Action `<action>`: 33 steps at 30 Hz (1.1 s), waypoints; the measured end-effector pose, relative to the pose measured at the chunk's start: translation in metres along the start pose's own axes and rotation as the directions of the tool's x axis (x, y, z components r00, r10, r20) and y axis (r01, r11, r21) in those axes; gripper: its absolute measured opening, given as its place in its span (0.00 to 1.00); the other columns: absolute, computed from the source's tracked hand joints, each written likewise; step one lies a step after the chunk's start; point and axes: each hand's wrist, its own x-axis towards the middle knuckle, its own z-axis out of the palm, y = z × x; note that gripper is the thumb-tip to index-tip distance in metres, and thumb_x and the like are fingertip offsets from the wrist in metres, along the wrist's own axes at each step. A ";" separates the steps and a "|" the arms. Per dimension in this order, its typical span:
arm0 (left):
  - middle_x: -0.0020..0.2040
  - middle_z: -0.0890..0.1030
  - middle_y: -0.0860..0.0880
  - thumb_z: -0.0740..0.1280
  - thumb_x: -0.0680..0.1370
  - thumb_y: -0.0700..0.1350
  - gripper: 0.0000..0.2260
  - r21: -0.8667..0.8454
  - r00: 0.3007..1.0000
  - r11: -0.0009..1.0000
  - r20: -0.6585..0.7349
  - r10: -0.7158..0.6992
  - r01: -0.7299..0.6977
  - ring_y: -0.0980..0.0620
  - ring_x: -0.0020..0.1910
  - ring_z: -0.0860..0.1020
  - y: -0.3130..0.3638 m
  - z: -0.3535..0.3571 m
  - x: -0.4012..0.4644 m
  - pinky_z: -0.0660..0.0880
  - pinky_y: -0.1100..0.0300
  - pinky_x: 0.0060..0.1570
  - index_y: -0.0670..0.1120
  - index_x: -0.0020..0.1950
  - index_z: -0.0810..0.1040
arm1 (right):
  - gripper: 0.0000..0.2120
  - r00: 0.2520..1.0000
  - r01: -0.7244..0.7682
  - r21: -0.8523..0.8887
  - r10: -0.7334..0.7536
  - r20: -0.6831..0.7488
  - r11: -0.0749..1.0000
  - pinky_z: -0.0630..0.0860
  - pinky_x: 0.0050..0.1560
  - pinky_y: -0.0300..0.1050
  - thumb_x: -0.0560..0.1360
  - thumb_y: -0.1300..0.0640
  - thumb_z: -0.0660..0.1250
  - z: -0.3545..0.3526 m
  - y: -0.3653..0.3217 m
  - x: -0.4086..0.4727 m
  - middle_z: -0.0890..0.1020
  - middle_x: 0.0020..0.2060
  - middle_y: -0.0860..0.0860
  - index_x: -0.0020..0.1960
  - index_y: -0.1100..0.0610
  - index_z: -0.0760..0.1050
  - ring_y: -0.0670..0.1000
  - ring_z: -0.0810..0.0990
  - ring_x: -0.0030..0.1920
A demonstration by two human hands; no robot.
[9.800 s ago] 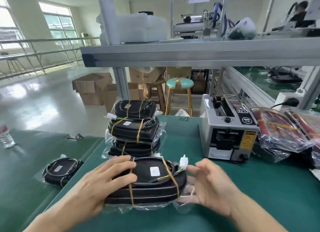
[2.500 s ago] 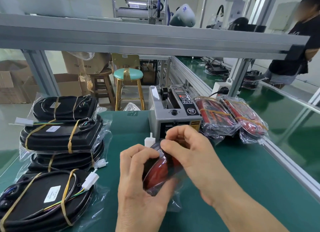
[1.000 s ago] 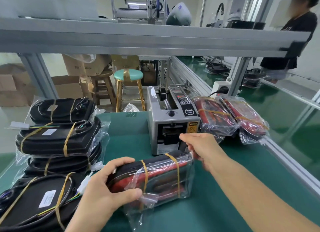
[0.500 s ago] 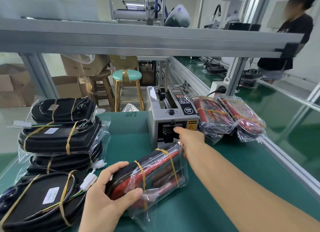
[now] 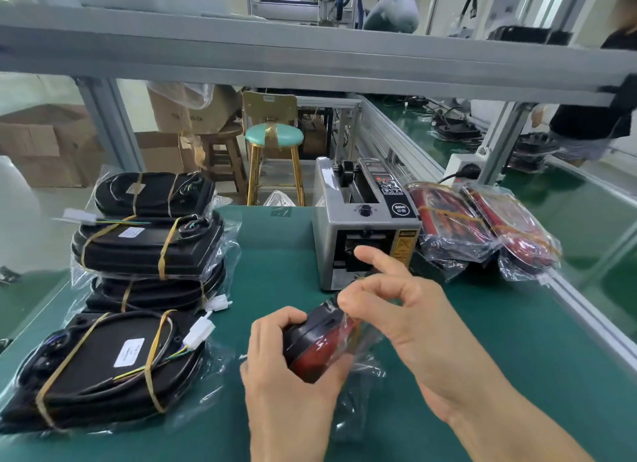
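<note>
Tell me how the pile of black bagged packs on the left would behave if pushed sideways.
It would likely slide apart, not move as one: the pile lies bag on glossy bag. The top pack sits shifted back, so it may slip off first. Each pack looks a hard shell bound with bands, so probably stiff.

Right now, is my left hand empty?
No, the left hand grips the bagged red lamp while the right hand pinches its plastic at the top.
</note>
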 end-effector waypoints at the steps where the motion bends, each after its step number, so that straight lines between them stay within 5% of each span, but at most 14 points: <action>1: 0.48 0.76 0.59 0.83 0.56 0.41 0.33 0.019 1.000 1.000 -0.011 0.006 -0.005 0.54 0.46 0.77 0.000 0.002 -0.001 0.73 0.43 0.53 0.66 0.48 0.69 | 0.05 1.000 -0.018 -0.020 0.018 -0.002 1.000 0.63 0.51 0.34 0.68 0.57 0.73 0.000 0.004 0.000 0.70 0.64 0.31 0.35 0.57 0.84 0.26 0.68 0.59; 6: 0.52 0.72 0.63 0.81 0.57 0.43 0.28 0.108 0.996 0.992 -0.054 0.065 -0.059 0.69 0.53 0.65 0.000 0.003 -0.003 0.70 0.48 0.52 0.59 0.47 0.69 | 0.04 0.994 -0.029 -0.082 0.020 -0.106 0.996 0.61 0.59 0.43 0.66 0.57 0.73 0.000 0.013 0.004 0.69 0.66 0.33 0.33 0.56 0.84 0.31 0.65 0.64; 9: 0.55 0.70 0.66 0.82 0.57 0.38 0.29 0.101 0.990 0.985 -0.006 0.139 -0.137 0.65 0.54 0.68 -0.005 0.003 0.001 0.71 0.53 0.52 0.57 0.45 0.68 | 0.04 0.985 -0.026 -0.172 -0.005 -0.173 0.985 0.60 0.67 0.50 0.64 0.54 0.72 0.004 0.013 0.004 0.68 0.66 0.32 0.30 0.51 0.83 0.38 0.64 0.68; 13: 0.57 0.69 0.65 0.76 0.58 0.45 0.26 0.082 0.980 0.977 0.011 0.199 -0.199 0.64 0.54 0.71 -0.005 0.003 0.002 0.74 0.46 0.51 0.59 0.48 0.67 | 0.03 0.992 -0.026 -0.324 -0.016 -0.126 0.946 0.53 0.73 0.59 0.64 0.53 0.72 0.006 0.016 0.005 0.67 0.63 0.28 0.33 0.47 0.83 0.39 0.58 0.72; 18: 0.57 0.68 0.67 0.75 0.58 0.46 0.26 0.065 0.976 0.974 0.007 0.218 -0.217 0.64 0.53 0.72 -0.007 0.004 0.002 0.74 0.44 0.50 0.59 0.50 0.67 | 0.02 0.997 -0.046 -0.407 0.016 -0.077 0.912 0.48 0.73 0.60 0.65 0.54 0.72 0.004 0.015 0.010 0.66 0.55 0.23 0.33 0.49 0.83 0.35 0.52 0.72; 24: 0.56 0.69 0.64 0.75 0.58 0.45 0.27 0.080 0.974 0.971 0.011 0.227 -0.227 0.62 0.52 0.72 -0.007 0.003 0.002 0.75 0.44 0.48 0.60 0.51 0.68 | 0.05 0.996 -0.049 -0.418 0.011 -0.093 0.907 0.53 0.72 0.58 0.66 0.56 0.73 0.004 0.015 0.012 0.67 0.54 0.25 0.33 0.49 0.83 0.37 0.56 0.71; 33: 0.56 0.69 0.63 0.76 0.59 0.45 0.27 0.088 0.970 0.966 0.034 0.241 -0.244 0.49 0.49 0.77 -0.010 0.002 0.002 0.76 0.42 0.46 0.62 0.52 0.71 | 0.06 0.993 -0.021 -0.472 -0.037 -0.113 0.881 0.55 0.72 0.54 0.66 0.57 0.73 0.004 0.018 0.011 0.69 0.52 0.26 0.31 0.51 0.82 0.36 0.59 0.68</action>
